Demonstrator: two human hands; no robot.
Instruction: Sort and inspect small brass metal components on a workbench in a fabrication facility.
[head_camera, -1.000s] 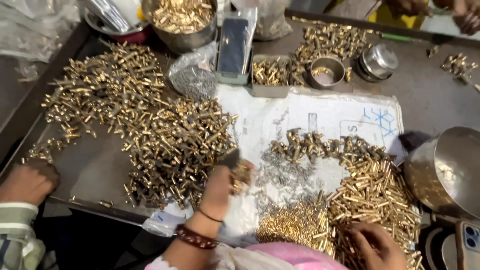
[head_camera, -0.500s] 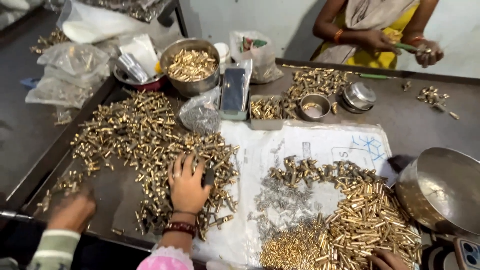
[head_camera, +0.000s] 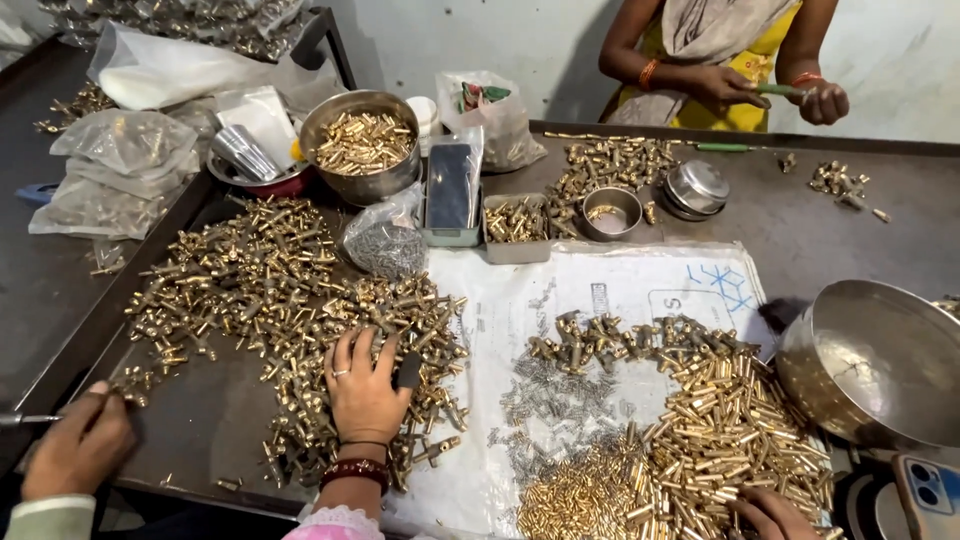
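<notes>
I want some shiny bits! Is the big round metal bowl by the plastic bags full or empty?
Nearly full. The big round steel bowl holds small brass pieces heaped almost to its rim.

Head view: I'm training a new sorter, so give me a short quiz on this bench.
1. True or false: the left hand lies flat on the heap of T-shaped brass fittings.
2. What fills the round steel bowl at the back? A brass pieces; B grey springs; C nothing.
3. Fill in: the right hand touches the pile of short brass tubes, which lies on a white printed ____.
Key: 1 true; 2 A; 3 sheet.
</notes>
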